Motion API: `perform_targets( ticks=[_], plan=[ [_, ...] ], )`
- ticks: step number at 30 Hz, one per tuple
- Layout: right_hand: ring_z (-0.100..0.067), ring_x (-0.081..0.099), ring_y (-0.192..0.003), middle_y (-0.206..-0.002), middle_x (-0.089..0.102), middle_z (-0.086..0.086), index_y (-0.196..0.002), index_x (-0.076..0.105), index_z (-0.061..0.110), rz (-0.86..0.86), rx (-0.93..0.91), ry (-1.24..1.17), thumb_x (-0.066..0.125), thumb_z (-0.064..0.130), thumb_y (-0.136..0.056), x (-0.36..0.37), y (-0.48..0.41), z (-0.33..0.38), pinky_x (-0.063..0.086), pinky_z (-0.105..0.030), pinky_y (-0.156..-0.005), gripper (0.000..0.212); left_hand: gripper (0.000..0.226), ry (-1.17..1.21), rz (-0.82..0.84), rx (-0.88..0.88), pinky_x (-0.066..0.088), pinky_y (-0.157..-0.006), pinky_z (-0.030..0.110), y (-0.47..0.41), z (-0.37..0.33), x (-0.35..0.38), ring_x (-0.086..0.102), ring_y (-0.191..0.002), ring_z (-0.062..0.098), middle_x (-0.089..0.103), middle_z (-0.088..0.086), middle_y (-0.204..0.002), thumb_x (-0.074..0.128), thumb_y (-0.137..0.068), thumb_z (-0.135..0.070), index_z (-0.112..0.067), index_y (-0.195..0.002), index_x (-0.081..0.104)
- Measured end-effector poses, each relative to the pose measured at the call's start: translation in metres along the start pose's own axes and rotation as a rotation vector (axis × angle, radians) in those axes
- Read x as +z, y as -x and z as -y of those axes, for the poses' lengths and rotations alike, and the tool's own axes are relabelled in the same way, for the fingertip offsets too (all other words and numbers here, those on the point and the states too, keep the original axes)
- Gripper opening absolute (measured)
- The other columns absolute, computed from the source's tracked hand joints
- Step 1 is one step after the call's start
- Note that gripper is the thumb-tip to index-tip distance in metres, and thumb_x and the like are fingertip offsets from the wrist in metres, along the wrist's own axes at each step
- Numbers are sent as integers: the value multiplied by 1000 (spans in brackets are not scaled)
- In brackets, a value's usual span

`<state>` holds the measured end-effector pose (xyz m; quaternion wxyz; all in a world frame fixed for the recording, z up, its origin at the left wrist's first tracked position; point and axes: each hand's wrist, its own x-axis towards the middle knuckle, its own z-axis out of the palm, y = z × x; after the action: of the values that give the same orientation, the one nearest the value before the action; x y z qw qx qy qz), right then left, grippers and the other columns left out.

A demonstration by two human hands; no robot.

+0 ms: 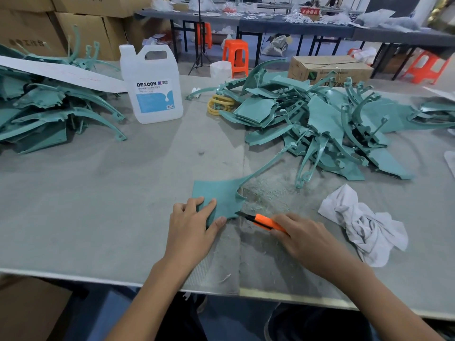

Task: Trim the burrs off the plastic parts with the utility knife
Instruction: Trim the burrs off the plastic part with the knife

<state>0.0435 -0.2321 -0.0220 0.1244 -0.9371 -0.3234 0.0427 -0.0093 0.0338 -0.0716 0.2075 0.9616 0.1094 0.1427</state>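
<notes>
A teal plastic part point(221, 193) with a long thin arm lies flat on the grey table near the front edge. My left hand point(194, 222) holds its near corner, fingers on top and thumb at the part's near edge. My right hand point(300, 237) grips an orange utility knife point(266, 221). The dark blade tip touches the part's lower right edge. Pale plastic shavings point(266, 193) lie scattered just right of the part.
A heap of teal parts point(320, 124) fills the right back of the table, another heap point(49, 112) the left. A white DEXCON jug point(152, 87) stands between them, yellow rings point(220, 104) beside it. A crumpled white rag point(364, 222) lies right of my right hand.
</notes>
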Motion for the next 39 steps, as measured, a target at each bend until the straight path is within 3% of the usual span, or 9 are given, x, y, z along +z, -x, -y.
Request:
perform_targets(
  ticks=[7,14,17,22,26,29,32,36,39],
  plan=[
    [-23,60,-83,-103,56,8,-120,55,26,-39,2,28,41,43,-106,5,0,2,32,-33,-63,26,55,-16,13,3,31,-101,33,-1,-1,-1,29,-110,21,46,-1,-146,50,-95,-62,-35,-142,55],
    [-21,60,-78,-99,55,8,-118,53,25,-56,25,16,39,42,-107,5,0,4,46,-36,-65,25,56,-23,23,-3,33,-101,33,-1,-4,-3,27,-109,19,47,-1,-145,48,-95,-62,-33,-143,54],
    [-20,60,-84,-107,56,9,-121,55,28,-23,13,0,42,41,-107,5,3,3,39,-33,-67,24,57,-23,43,-14,32,-103,33,0,-6,-6,28,-112,20,45,-1,-146,48,-96,-61,-33,-145,52],
    [-5,51,-65,-78,54,13,-108,53,30,-148,93,-157,47,40,-105,2,2,-4,32,-25,-58,12,65,48,135,-23,36,-103,29,9,-9,-23,30,-120,13,45,-10,-142,38,-95,-68,-32,-148,46],
    [-6,53,-55,-66,58,5,-103,54,30,-202,179,-290,48,39,-105,3,-2,-15,34,-24,-51,11,84,109,142,56,35,-101,24,24,-7,-44,42,-120,7,54,-21,-129,37,-77,-87,-37,-142,53],
    [-8,54,-53,-65,60,3,-101,54,32,-208,207,-332,46,42,-105,5,-3,-18,38,-25,-50,13,109,-12,261,184,9,-118,29,18,-4,-49,5,-150,7,14,-18,-163,42,-61,-99,-44,-153,29],
    [-9,56,-54,-64,61,2,-100,54,33,-208,206,-357,46,42,-105,4,-2,-17,41,-26,-51,13,127,-72,486,149,-3,-122,35,11,-4,-47,-17,-152,7,-13,-13,-167,45,-54,-102,-43,-159,3],
    [-10,56,-55,-66,62,1,-100,57,31,-228,205,-386,50,37,-105,-1,3,-10,44,-30,-54,10,105,20,353,73,25,-115,29,10,-6,-50,22,-149,8,23,-15,-164,38,-63,-92,-40,-154,31],
    [-8,58,-60,-72,63,9,-101,58,32,-247,157,-383,52,35,-103,-3,14,4,43,-24,-54,7,92,32,239,72,43,-84,27,4,-12,-56,58,-105,12,57,-16,-133,23,-70,-87,-37,-144,47]
  ],
)
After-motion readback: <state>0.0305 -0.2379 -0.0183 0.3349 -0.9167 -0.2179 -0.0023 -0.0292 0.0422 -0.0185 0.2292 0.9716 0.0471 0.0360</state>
